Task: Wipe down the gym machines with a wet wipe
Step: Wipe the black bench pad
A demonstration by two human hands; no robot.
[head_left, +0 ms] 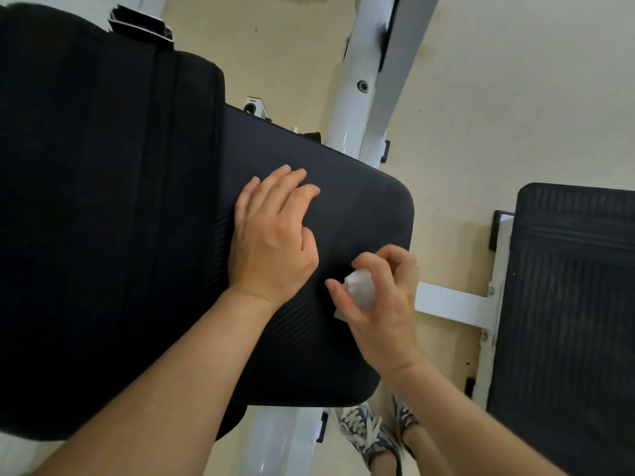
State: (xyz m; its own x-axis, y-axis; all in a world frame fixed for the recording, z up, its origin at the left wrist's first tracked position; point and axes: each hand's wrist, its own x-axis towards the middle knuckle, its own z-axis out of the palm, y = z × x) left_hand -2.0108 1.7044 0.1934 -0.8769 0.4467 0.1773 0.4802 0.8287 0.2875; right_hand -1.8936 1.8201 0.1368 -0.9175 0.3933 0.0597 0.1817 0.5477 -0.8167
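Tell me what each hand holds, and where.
Right hand grips the crumpled wet wipe, bunched between thumb and fingers; left hand holds nothing, resting on the seat pad.

matt ribbed seat pad (343,207), glossy metal frame (350,97)

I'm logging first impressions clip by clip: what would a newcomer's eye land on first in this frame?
The two bare hands at centre stand out first. The left hand rests on the black seat pad, and just to its right the right hand pinches a crumpled white wet wipe over the pad. Next comes the white machine frame, bright against the dark pad, running up beyond it.
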